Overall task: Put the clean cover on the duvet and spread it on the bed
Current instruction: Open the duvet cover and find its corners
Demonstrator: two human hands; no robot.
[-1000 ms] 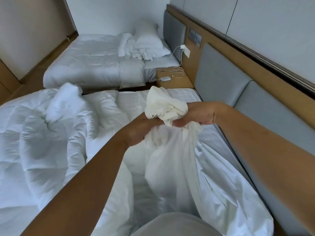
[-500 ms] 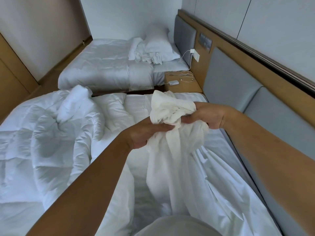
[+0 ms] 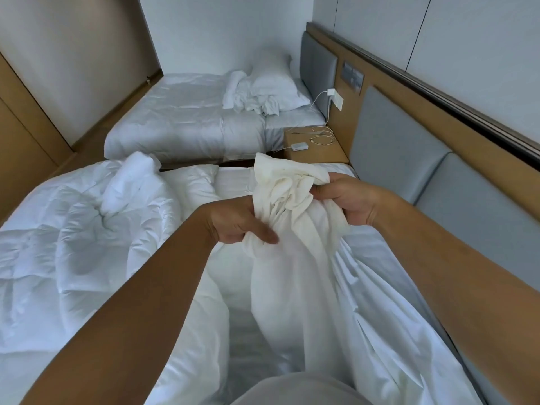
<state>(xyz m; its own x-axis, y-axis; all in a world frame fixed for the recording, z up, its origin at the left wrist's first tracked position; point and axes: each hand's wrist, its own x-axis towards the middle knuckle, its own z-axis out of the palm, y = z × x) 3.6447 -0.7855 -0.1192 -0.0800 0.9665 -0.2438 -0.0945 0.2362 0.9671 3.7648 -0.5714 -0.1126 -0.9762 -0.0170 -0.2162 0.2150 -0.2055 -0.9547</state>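
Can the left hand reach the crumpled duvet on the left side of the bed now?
Probably yes: the duvet lies just left of the left hand, with nothing between them. But that hand grips the bunched cover, so it would have to let go first.

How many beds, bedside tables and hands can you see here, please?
Beds: 2, the near bed and the far bed
Bedside table: 1
Hands: 2, the left hand and the right hand, both gripping the duvet cover
Total: 5

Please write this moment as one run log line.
left hand: grips duvet cover | right hand: grips duvet cover | duvet: bare, crumpled on bed
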